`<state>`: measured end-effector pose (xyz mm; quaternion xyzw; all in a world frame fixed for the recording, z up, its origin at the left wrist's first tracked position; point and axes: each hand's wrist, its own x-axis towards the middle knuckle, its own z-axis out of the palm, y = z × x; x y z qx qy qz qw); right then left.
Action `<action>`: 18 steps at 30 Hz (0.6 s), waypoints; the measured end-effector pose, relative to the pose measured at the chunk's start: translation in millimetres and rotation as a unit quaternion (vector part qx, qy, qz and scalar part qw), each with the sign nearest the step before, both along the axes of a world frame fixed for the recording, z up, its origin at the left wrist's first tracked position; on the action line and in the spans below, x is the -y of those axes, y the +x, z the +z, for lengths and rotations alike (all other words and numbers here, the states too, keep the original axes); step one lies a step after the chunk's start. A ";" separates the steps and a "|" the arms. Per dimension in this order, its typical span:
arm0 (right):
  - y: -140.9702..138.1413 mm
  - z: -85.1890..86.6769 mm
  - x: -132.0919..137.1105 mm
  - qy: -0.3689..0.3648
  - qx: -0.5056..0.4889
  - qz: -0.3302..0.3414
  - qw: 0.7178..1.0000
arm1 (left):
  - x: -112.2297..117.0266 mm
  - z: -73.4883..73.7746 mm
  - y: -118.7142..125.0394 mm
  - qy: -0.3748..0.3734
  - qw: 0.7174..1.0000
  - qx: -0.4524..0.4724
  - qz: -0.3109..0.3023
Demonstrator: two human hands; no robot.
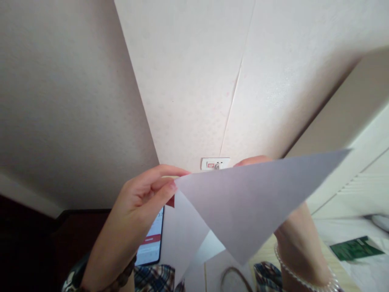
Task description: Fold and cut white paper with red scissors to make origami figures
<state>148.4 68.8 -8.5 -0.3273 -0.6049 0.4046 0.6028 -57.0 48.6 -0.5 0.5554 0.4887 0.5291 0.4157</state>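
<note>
A folded sheet of white paper (255, 194) is held up in front of me, with a large triangular flap facing the camera and another layer hanging below at the left. My left hand (148, 186) pinches the paper's upper left corner between thumb and fingers. My right hand (255, 160) is behind the paper; only part of it shows above the top edge, and its fingers are mostly hidden. Below my left hand lies a phone (152, 239) with its screen lit, partly covered by my arm.
A wall socket (215, 163) with a plug is on the pale wall straight ahead. To the right, a green packet (355, 248) lies on a white surface. A white cabinet (361, 178) stands along the right. Plaid cloth (154, 278) shows at the bottom.
</note>
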 end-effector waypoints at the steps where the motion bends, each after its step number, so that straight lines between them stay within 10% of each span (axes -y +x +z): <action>1: 1.4 0.4 -0.2 0.003 0.010 -0.004 1.000 | -0.4 -0.4 0.2 0.002 1.000 0.000 0.008; 18: 1.9 -1.9 0.4 0.024 0.096 -0.069 0.993 | -3.5 -5.5 2.0 -0.030 0.998 0.045 0.022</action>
